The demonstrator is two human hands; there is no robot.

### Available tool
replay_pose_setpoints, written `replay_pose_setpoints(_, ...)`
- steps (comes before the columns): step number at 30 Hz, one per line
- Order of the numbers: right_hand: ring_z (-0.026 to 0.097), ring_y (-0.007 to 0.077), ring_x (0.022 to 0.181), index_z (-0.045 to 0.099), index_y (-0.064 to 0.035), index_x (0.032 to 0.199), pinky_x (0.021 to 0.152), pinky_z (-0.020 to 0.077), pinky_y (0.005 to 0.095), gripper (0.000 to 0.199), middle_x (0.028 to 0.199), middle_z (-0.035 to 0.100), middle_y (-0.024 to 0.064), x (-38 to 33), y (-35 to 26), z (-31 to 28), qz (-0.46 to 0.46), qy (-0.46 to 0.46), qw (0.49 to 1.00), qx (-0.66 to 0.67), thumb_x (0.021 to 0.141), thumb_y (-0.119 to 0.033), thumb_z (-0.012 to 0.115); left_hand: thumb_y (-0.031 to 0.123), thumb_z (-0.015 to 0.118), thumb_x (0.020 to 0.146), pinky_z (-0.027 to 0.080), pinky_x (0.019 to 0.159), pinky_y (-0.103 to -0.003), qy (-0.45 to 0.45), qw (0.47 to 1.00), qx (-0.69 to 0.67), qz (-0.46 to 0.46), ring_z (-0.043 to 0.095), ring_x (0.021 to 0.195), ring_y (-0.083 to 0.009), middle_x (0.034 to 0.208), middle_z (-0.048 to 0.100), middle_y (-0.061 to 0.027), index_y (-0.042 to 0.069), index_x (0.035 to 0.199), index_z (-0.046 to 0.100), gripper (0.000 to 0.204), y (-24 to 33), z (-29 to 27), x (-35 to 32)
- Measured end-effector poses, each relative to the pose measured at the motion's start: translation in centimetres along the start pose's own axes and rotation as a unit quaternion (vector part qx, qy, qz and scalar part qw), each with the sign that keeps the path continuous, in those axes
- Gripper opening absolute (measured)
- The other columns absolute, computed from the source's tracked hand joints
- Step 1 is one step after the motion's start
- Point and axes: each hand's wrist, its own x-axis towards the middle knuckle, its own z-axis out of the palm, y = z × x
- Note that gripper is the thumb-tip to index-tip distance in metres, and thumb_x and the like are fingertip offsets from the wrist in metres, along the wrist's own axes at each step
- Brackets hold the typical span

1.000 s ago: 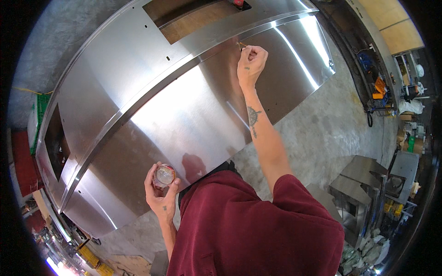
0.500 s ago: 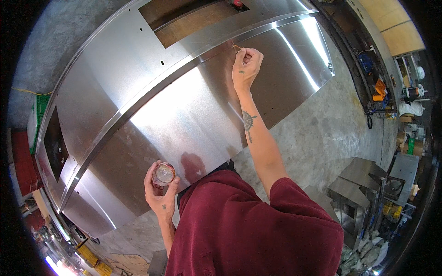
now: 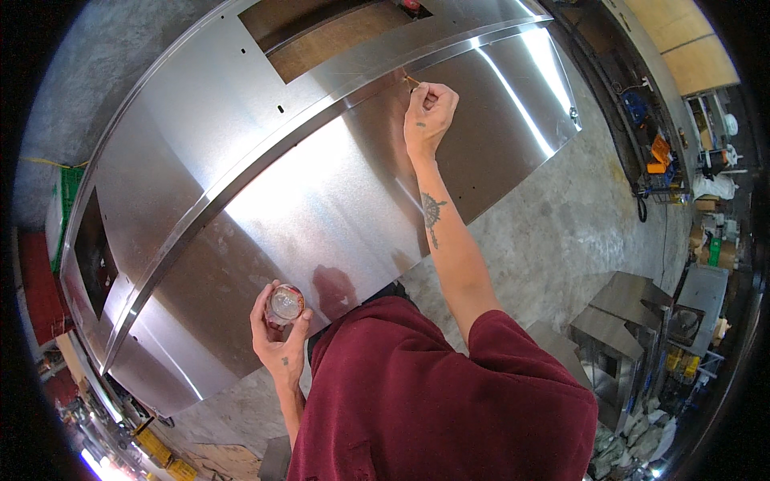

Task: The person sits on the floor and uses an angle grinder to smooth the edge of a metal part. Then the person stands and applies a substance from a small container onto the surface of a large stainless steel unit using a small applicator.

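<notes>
A large shiny sheet-metal panel (image 3: pixel 313 208) with a raised metal rib (image 3: pixel 210 199) lies before me. My left hand (image 3: pixel 282 341) is wrapped round a small round jar (image 3: pixel 286 302) with clear sides and some red on it, held above the near part of the panel. Reaching far forward, my right hand (image 3: pixel 431 112) pinches a thin orange-brown stick (image 3: pixel 411 80). The stick's tip is at the foot of the rib, where it meets the flat sheet; I cannot tell whether it touches. My fingers hide the stick's other end.
A rectangular cutout (image 3: pixel 321 36) opens in the panel's far part, and a narrower one (image 3: pixel 96 252) at the left. Bent metal pieces (image 3: pixel 618 337) stand on the concrete floor (image 3: pixel 553 232) at the right. A cluttered shelf (image 3: pixel 714 192) lies beyond. A green crate (image 3: pixel 68 204) is at far left.
Almost nothing differs. The stick's tip has shifted very slightly along the rib, and my view has moved a little; both hands keep their holds.
</notes>
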Motion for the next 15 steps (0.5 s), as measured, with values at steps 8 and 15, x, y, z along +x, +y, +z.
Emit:
replay_pose_setpoints(8,0.064,0.0159,0.090,0.062,0.0019,0.106,0.080,0.0560,0.0297,0.013,0.114,0.057,0.0126,-0.1,0.4,-0.1,-0.009,-0.011,1.000,0.002,0.105,-0.010,0.067,0.005,0.089,0.087,0.057,0.106,-0.037,0.009,1.000,-0.014,-0.020,0.063,0.132,-0.0240,0.151,0.061,-0.0160,0.003,0.149,0.055,0.071,0.1,-0.3,-0.3)
replay_pose_setpoints(15,0.068,0.0187,0.090,0.061,0.0020,0.107,0.083,0.0560,0.0330,0.013,0.114,0.058,0.0129,2.0,2.1,-2.2,0.064,0.046,0.997,0.027,0.107,-0.011,0.064,-0.006,0.080,0.088,0.056,0.107,-0.037,0.009,0.999,0.038,-0.003,0.060,0.135,-0.0246,0.151,0.060,-0.0146,0.004,0.151,0.054,0.069,-0.1,-0.7,-0.1)
